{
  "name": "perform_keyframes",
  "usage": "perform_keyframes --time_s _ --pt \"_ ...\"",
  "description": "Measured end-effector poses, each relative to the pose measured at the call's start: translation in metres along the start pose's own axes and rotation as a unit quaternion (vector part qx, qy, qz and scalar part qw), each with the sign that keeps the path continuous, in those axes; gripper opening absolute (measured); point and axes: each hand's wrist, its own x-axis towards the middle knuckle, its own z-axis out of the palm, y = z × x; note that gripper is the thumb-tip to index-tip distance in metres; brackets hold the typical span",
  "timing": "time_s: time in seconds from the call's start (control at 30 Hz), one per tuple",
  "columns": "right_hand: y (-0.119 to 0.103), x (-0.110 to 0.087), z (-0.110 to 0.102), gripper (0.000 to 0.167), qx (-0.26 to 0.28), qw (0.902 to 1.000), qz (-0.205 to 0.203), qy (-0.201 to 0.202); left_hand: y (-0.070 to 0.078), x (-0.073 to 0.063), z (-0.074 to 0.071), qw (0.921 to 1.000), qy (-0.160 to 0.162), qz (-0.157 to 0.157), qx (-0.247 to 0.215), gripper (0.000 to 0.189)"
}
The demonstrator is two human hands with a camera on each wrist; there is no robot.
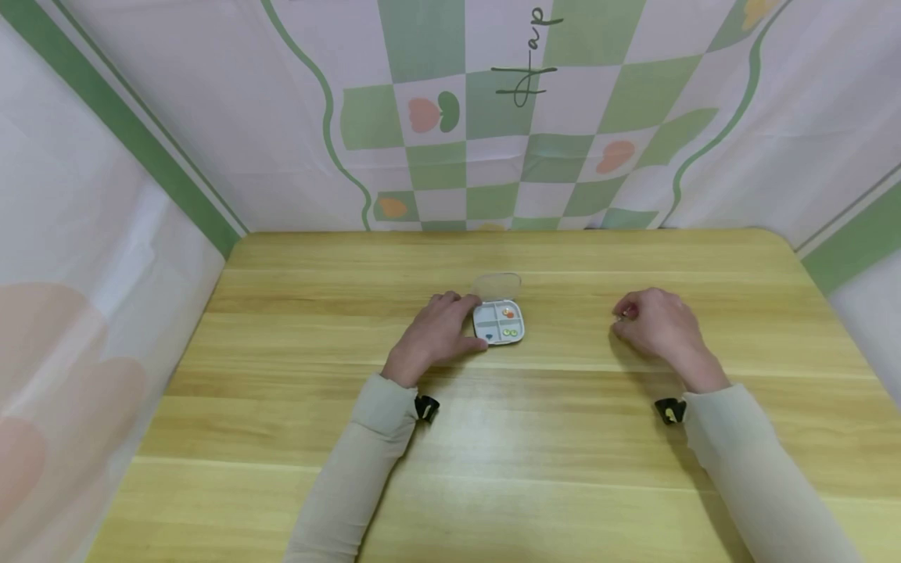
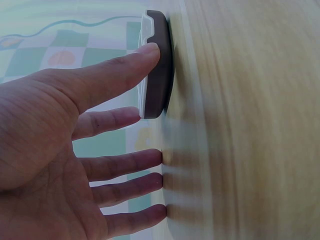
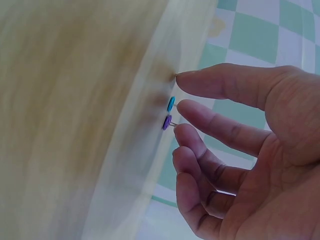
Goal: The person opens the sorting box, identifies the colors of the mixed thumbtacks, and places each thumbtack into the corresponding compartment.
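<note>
My left hand (image 1: 438, 328) holds a small case (image 1: 497, 322) at its left side, thumb at the near edge and index finger at the far edge. Its clear lid (image 1: 497, 286) is tilted back, and the light tray has four compartments. Small orange, yellow-green and teal pieces lie in three of them. In the left wrist view the case's outside (image 2: 159, 75) is dark. My right hand (image 1: 658, 324) is at the table, thumb and index finger apart. By its fingertips are a teal disc-headed stud (image 3: 171, 104) and a purple one (image 3: 167, 122), both with thin metal stems.
The wooden table (image 1: 535, 453) reaches back to a green-and-white checked cloth (image 1: 493, 164). More cloth hangs at the left (image 1: 84, 234) and right sides. A dark wrist camera (image 1: 425, 408) sits at the left cuff, another wrist camera (image 1: 670, 410) at the right.
</note>
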Motion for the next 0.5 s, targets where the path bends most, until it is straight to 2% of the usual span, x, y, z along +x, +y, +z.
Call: perform_keyframes --time_s 0.17,0.5 --pt "0.0020 0.0001 -0.0019 0.028 -0.004 1.0000 0.007 -0.003 -0.0009 0.0000 0.0007 1.0000 0.000 0.001 -0.001 0.072" --pt "0.0033 0.0007 -0.0008 0.015 -0.017 0.9997 0.005 0.014 -0.0011 -0.0005 0.0000 1.0000 0.000 0.000 -0.006 0.072"
